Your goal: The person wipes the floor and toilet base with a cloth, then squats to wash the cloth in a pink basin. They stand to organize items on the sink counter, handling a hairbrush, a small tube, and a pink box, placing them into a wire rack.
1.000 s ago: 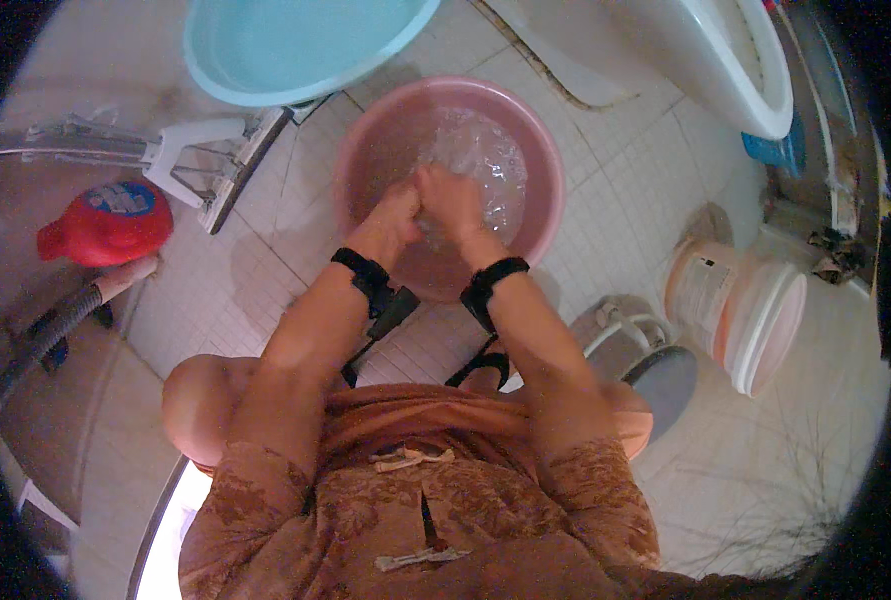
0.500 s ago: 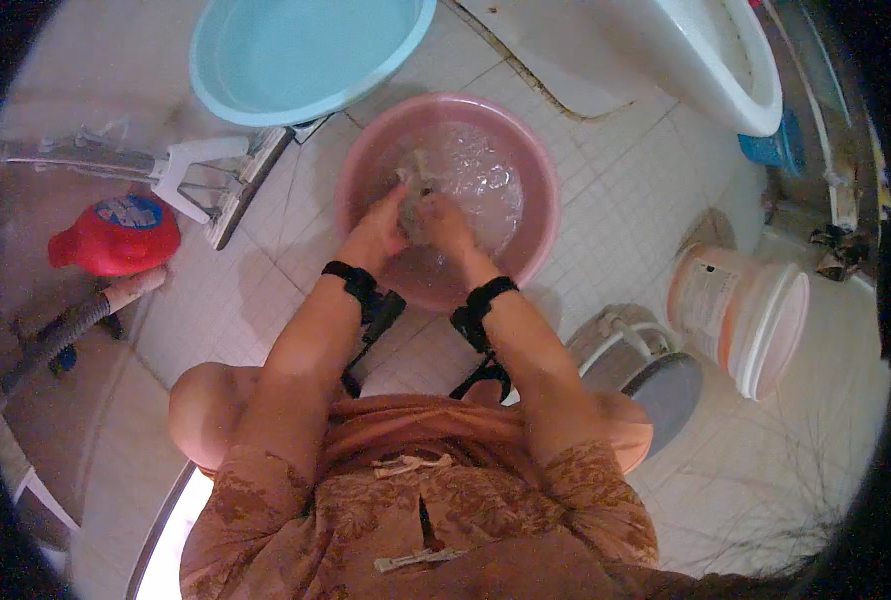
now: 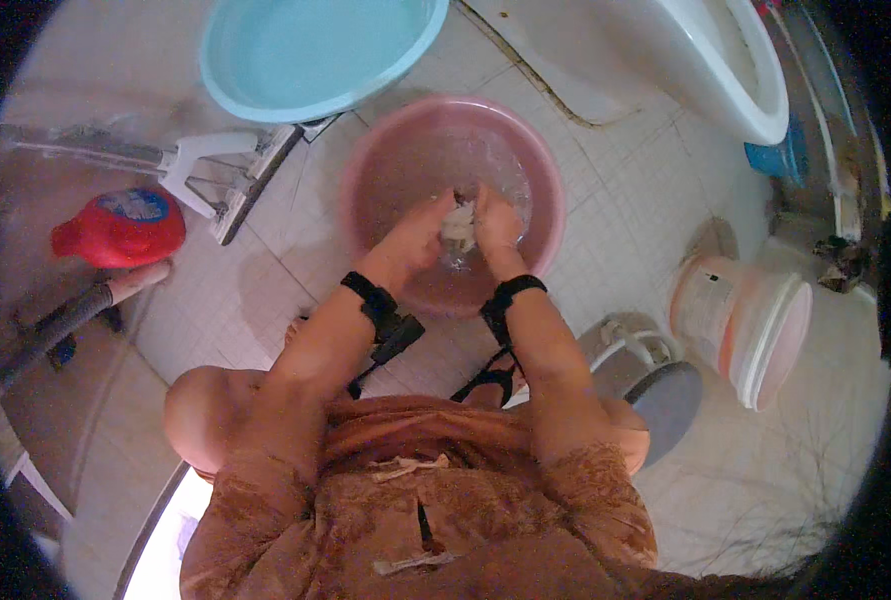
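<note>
A pink basin [image 3: 553,215] with water in it stands on the tiled floor in front of me. Over the water, my left hand [image 3: 422,234] and my right hand [image 3: 497,220] grip a small, pale, wet cloth [image 3: 457,230] from either side. The fingers of both hands are bent around its edges, and the cloth hangs bunched between them. What kind of cloth piece it is cannot be made out. Each wrist wears a black strap.
Beyond the pink basin sits a light blue basin [image 3: 227,98]. To the left are a floor mop [image 3: 256,184], a red bottle [image 3: 130,235] and a grey hose [image 3: 70,320]. At right lie an orange-and-white bucket [image 3: 730,315] and a grey round-topped object [image 3: 670,405]. A white ceramic fixture [image 3: 755,105] occupies the far right.
Both hands have shifted right and a little nearer within the basin. They have moved apart, and the cloth now shows between them. The water looks calmer, with less sparkle.
</note>
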The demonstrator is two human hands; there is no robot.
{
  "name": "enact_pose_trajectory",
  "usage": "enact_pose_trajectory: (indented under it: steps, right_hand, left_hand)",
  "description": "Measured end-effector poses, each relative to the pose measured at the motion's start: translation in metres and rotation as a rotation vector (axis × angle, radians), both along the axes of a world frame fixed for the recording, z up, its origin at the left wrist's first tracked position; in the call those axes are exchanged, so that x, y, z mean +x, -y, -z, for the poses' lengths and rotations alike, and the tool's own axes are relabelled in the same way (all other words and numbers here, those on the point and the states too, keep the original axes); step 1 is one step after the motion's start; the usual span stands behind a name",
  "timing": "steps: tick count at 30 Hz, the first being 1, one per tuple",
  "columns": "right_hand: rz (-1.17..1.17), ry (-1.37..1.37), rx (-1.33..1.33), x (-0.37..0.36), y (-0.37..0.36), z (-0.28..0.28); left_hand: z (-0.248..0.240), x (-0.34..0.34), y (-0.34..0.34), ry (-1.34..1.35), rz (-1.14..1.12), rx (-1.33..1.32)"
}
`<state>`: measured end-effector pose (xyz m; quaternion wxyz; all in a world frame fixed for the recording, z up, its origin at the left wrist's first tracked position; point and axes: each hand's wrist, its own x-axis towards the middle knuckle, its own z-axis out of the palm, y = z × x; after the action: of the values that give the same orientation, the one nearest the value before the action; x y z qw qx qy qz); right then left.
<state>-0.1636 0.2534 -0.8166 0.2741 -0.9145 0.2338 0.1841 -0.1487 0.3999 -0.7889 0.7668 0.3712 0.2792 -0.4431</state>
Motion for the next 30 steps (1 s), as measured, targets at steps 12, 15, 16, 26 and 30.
enact_pose_trajectory:
  steps: [12,15,16,26,30]
  right_hand:
    - [0.014,-0.024,0.784,0.006,0.015,-0.009]
    - [0.312,0.110,0.907,0.007,0.023,-0.002]
    - [0.454,0.156,0.978,0.007,0.026,0.003]
    - [-0.045,0.298,-0.297,-0.019,0.012,0.010]
    - [-0.064,0.058,0.165,-0.012,-0.033,-0.022]
  left_hand:
    - [0.002,0.022,-0.021,0.309,-0.057,0.054]
    - [0.001,0.026,-0.026,0.344,0.017,0.169]
    - [0.002,0.027,-0.028,0.351,0.049,0.216]
    - [0.010,0.012,-0.047,0.246,0.161,0.402]
    - [0.021,0.002,-0.035,-0.089,0.019,0.044]
